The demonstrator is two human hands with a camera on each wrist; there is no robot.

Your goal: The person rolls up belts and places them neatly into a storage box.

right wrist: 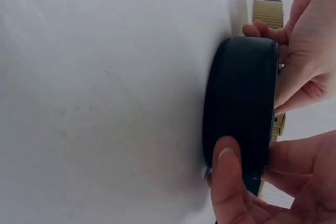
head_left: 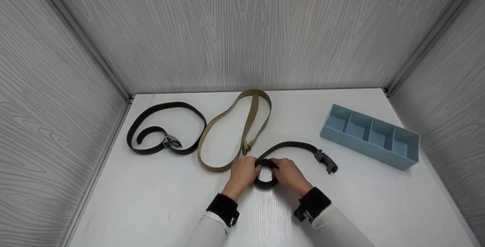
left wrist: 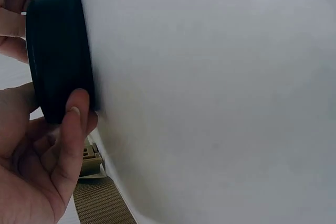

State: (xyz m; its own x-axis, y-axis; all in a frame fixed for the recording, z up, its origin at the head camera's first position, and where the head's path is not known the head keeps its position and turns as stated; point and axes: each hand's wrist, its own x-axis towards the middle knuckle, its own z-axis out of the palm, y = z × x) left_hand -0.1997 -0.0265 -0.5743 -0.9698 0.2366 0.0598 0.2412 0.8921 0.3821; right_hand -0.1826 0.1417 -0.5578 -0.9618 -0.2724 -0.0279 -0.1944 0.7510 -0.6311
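Pale sleeves (head_left: 209, 232) lead to left hand (head_left: 242, 172) and right hand (head_left: 291, 175), fingers curled, pinching the coiled black belt (head_left: 265, 185) left of the blue compartment tray (head_left: 360, 146). Rolling seems underway; continuing calls for feeding the buckled tail (head_left: 293, 144) in.

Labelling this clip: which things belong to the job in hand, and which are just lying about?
Job in hand:
- coiled belt
- left hand and right hand, both holding it

Seemingly lying about:
- other black belt
- tan belt
- blue tray

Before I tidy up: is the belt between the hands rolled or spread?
Partly rolled: one end of the belt is coiled; the buckle end trails loose.
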